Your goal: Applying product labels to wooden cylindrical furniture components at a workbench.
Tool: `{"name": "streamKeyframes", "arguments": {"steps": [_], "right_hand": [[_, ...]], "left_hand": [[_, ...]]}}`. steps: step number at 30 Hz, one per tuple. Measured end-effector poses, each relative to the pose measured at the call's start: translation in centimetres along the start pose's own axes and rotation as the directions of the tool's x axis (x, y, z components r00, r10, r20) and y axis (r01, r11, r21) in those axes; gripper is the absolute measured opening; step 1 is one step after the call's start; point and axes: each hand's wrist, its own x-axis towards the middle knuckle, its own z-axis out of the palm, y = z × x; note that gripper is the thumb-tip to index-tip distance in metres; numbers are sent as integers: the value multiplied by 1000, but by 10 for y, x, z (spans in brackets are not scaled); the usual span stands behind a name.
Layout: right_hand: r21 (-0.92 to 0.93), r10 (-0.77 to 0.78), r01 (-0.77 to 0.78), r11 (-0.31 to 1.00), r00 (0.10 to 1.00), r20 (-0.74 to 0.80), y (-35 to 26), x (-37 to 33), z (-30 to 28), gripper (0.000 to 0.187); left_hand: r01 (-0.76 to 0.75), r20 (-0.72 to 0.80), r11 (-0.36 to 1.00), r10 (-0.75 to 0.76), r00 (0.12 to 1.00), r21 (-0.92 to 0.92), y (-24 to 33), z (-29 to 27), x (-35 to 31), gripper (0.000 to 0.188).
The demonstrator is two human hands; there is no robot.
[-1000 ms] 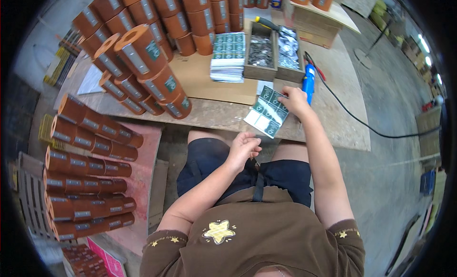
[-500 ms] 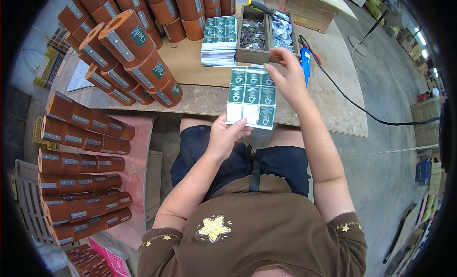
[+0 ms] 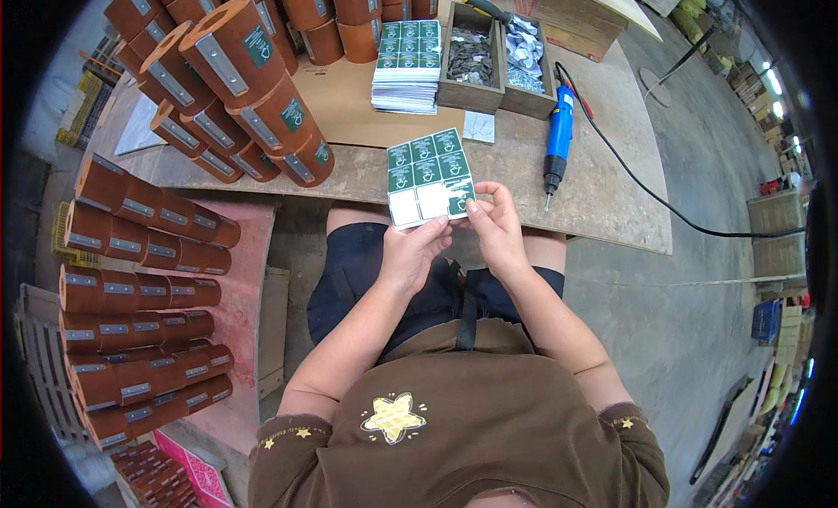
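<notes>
Head view: label sheet [image 3: 423,168] over the near edge of the table [image 3: 602,185], long axis running near to far, mostly beyond both grips. Left hand [image 3: 414,253] pinching the near edge; right hand [image 3: 499,235] closed on the near right corner, nearer the near row's lone green label [image 3: 458,194].

Grey concrete floor [image 3: 611,351], worn light-brown wooden table [image 3: 615,176], at its left a flat reddish-pink board [image 3: 237,290], blue plastic crate [image 3: 766,320] at the right side, bright white lamps [image 3: 772,70] at upper right, pale grey wall [image 3: 57,41] at upper left
</notes>
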Motion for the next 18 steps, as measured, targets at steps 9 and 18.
{"name": "streamKeyframes", "arguments": {"steps": [9,18], "right_hand": [[15,91,-90,996,993,-72,-10,-1,6,19],[-701,-467,484,524,851,238,-22,-15,17,11]], "left_hand": [[-55,79,998,54,995,11,8,-2,-3,24],[-303,80,925,292,953,229,12,1,-9,19]]}}
